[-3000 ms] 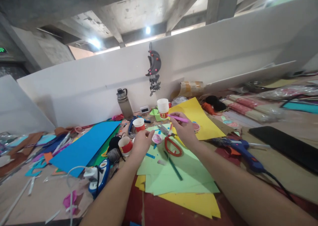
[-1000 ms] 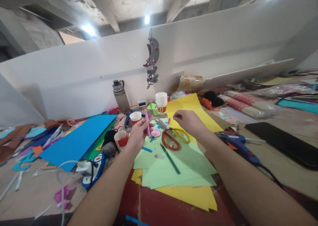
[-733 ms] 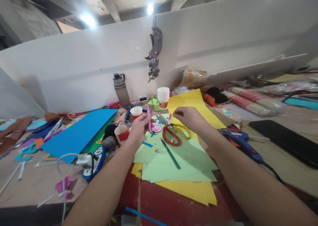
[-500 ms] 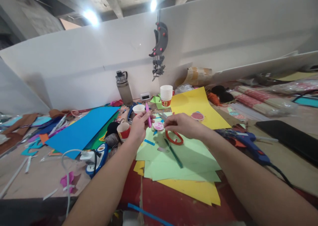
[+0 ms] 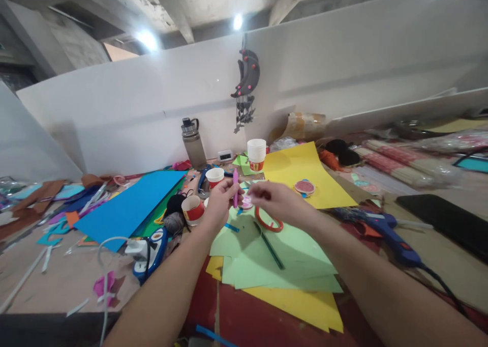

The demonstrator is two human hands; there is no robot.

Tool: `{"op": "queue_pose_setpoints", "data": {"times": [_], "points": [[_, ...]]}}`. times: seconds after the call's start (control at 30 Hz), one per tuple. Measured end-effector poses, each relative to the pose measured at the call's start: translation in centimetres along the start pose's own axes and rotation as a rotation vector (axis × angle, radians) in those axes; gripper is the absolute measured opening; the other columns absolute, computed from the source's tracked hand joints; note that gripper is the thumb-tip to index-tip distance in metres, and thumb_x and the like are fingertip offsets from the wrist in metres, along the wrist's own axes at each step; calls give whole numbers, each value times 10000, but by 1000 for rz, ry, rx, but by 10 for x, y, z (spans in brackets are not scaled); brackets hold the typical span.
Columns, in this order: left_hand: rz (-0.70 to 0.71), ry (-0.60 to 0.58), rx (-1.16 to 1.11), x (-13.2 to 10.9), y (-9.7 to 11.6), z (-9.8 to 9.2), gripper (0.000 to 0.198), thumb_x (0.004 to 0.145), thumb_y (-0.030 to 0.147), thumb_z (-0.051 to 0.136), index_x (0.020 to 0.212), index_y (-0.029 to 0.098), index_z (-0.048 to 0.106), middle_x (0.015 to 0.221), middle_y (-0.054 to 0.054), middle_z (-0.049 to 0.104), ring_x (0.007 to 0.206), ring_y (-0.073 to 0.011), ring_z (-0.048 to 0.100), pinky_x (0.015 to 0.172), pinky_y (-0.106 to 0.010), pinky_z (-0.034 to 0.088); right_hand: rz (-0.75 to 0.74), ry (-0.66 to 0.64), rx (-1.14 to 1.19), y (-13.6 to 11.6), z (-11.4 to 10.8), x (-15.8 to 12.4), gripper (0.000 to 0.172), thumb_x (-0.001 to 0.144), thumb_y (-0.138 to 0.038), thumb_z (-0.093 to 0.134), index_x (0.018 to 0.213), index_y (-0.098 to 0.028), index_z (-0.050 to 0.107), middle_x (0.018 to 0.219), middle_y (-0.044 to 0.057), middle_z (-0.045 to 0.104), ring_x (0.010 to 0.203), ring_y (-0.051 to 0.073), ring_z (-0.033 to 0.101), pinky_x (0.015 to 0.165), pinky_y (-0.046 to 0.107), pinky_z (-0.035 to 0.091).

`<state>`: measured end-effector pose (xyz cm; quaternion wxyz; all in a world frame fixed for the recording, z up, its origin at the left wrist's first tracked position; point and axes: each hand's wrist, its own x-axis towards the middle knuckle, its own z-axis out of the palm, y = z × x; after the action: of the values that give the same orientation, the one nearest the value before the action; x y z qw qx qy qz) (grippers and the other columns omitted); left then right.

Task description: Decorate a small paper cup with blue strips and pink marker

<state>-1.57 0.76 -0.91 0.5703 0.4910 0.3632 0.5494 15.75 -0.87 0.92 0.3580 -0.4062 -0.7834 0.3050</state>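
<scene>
My left hand [image 5: 224,199] is closed around a pink marker [image 5: 235,188], held upright over the light green paper [image 5: 297,265]. My right hand [image 5: 272,197] is just to its right, thumb and fingers pinched together; anything between them is too small to make out. Between the hands, a small pink-and-white disc [image 5: 247,201] lies on the paper, partly covered by the right fingertips. Red scissor handles [image 5: 270,229] show under the right hand, their blades mostly hidden. Nearer me is a dark green pencil [image 5: 272,249]. A blue strip [image 5: 232,227] lies near the left wrist.
Paper cups [image 5: 193,209] stand left of the hands, and a cup stack [image 5: 256,153] is behind. A second disc [image 5: 304,186] rests on yellow paper [image 5: 293,164]. A blue glue gun [image 5: 396,240] is right; a power strip [image 5: 152,255] and blue sheet [image 5: 133,199] are left.
My left hand has shifted slightly right with the pink marker, closer to my right hand. The marker stands more upright. The whole view has tilted up a little.
</scene>
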Motion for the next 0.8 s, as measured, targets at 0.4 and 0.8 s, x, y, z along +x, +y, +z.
{"op": "queue_pose_setpoints", "data": {"times": [0.4,0.8], "points": [[-83,-267,241,-13,-6,14,334,716,421,664,905,153,601,688,-5,601,530,-98,546,496,-227,444,84,557,416,10,-8,15,197,725,-330,629,850,-181,591,749,-2,597,645,115,527,587,245,417],[-87,-255,252,-13,-5,15,339,699,442,667,873,157,610,682,-9,601,517,-104,536,500,-237,425,86,425,397,16,0,13,213,733,-363,623,852,-195,567,759,1,605,671,138,568,610,266,463]]}}
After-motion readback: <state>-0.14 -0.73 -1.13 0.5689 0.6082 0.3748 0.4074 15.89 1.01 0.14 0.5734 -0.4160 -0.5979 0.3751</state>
